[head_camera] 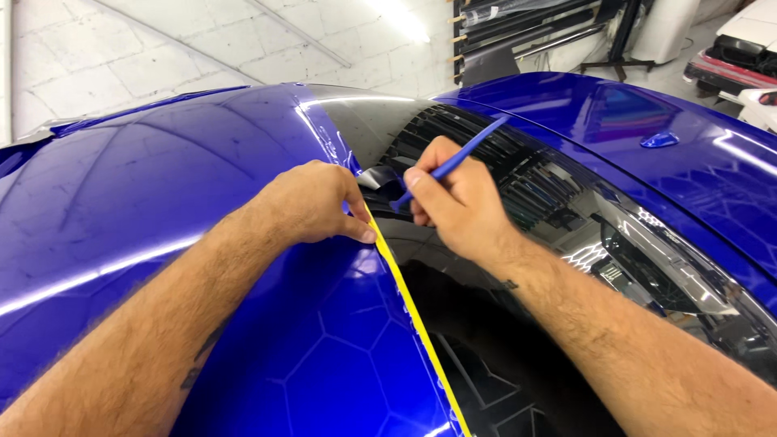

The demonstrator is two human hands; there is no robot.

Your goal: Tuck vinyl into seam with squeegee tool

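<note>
Blue tool: a slim blue plastic stick (453, 162) slants from the right hand (457, 206) up toward the rear window louvres (518, 174); its lower tip meets a dark film edge (380, 180) at the seam.
Head view, right grip: fingers together, clamped on the stick pen-fashion near its lower end, so most of the shaft stands free above the knuckles.
Head view, left grip: the left hand (312, 202) lies on the blue car body (121, 210), thumb and fingertips pressed together on the top of the yellow tape (413, 311), just beside the tool tip.
Handling: the stick looks light, stiff and smooth, best held low for control; the tape and film look thin, soft and easily creased.
Surroundings: glossy black glass (486, 356) borders the tape's right side; rolls on a wall rack (526, 24) stand well apart.
</note>
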